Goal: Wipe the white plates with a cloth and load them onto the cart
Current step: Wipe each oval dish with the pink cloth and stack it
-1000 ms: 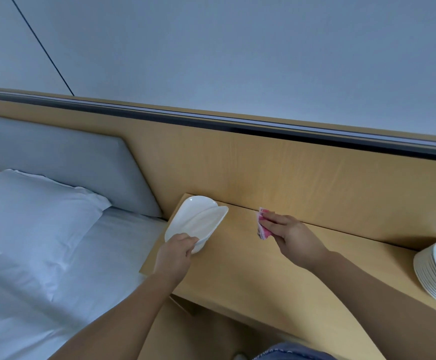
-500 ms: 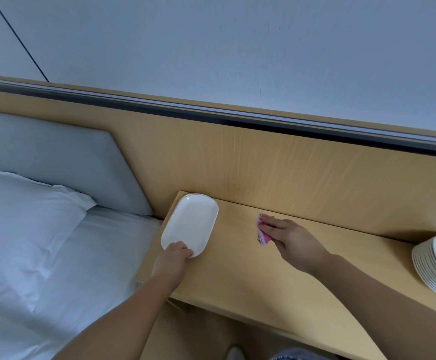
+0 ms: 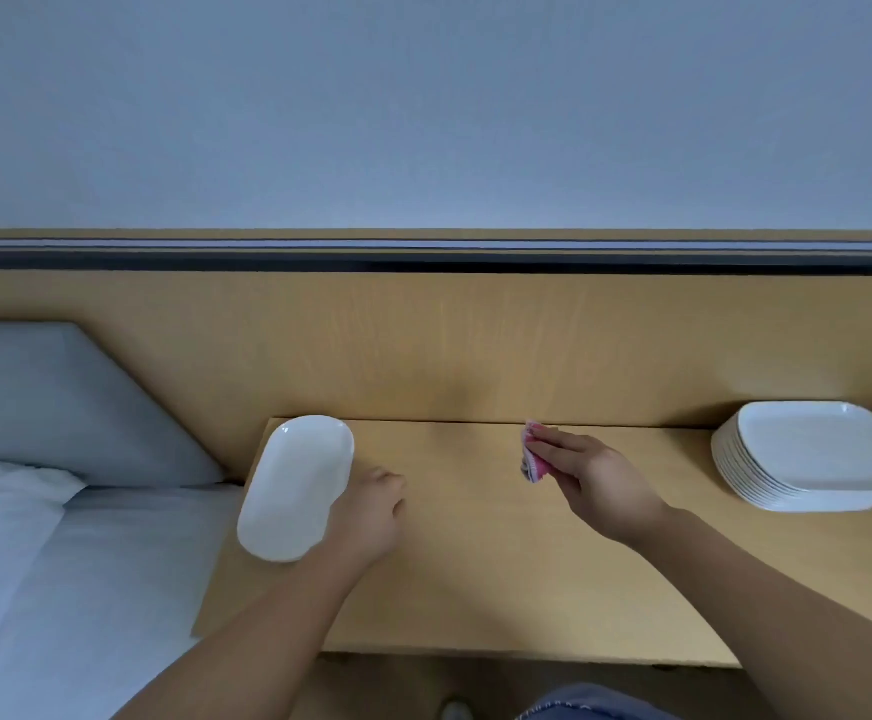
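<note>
Beside loosely curled, empty left hand (image 3: 368, 517), plate (image 3: 293, 485); cloth (image 3: 535, 462) in pinch of right hand (image 3: 595, 485)

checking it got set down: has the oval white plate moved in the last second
Yes. The oval white plate, earlier tilted up in the left hand, now lies flat at the left end of the wooden table.

White oval plate (image 3: 296, 485), plain and glossy, and a white stack of plates (image 3: 808, 459) to match. The cloth (image 3: 533, 459) is bright pink. The surface (image 3: 475, 589) is honey-tan wood with faint grain, same as the wall panel (image 3: 423, 345). Grey headboard (image 3: 59, 407), white pillow (image 3: 2, 511), pale blue-grey wall (image 3: 423, 106), black strip (image 3: 423, 263), blue denim jeans (image 3: 589, 708).
</note>
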`<state>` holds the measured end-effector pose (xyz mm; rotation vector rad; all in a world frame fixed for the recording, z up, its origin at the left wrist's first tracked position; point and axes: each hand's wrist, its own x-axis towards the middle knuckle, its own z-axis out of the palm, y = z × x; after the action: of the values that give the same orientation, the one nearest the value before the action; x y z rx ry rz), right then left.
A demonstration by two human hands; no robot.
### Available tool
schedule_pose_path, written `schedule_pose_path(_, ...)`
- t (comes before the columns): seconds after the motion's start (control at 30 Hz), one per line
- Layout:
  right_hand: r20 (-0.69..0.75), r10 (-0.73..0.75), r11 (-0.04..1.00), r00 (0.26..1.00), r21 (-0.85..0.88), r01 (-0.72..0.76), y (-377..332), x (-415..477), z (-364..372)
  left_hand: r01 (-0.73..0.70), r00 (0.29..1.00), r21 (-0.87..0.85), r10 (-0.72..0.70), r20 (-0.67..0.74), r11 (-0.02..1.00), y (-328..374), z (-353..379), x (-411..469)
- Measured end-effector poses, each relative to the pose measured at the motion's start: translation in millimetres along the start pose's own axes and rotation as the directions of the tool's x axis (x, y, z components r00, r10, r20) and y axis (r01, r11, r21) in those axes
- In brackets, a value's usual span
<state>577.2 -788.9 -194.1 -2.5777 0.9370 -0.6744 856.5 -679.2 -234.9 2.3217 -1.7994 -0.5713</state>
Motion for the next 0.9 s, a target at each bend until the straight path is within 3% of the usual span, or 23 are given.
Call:
schedule_pose_path(0.27, -0.206, 0.236, 0.968, 0.95, -0.032, -0.247, 66, -78, -85, -0.249, 0.968, -0.052, 0.249, -0.002, 0.967, 169, 27, 65)
schedule_pose_path(0.47, -0.284, 0.411, 0.895, 0.866, -0.052, -0.442, 122, -149, -141, -0.327, 0.941, -0.088, 0.332, 0.06, 0.941, 293, 61, 86)
schedule_pose_path(0.7, -0.295, 0.437, 0.877, 0.85, -0.072, -0.476, 194, -213, -188, -0.238, 0.965, -0.127, 0.249, 0.082, 0.963, 402, 98, 116)
schedule_pose_path(0.9, -0.24, 0.423, 0.896, 0.874, -0.035, -0.443, 243, -236, -200, -0.099, 0.991, -0.048, 0.103, 0.089, 0.994, 437, 117, 134)
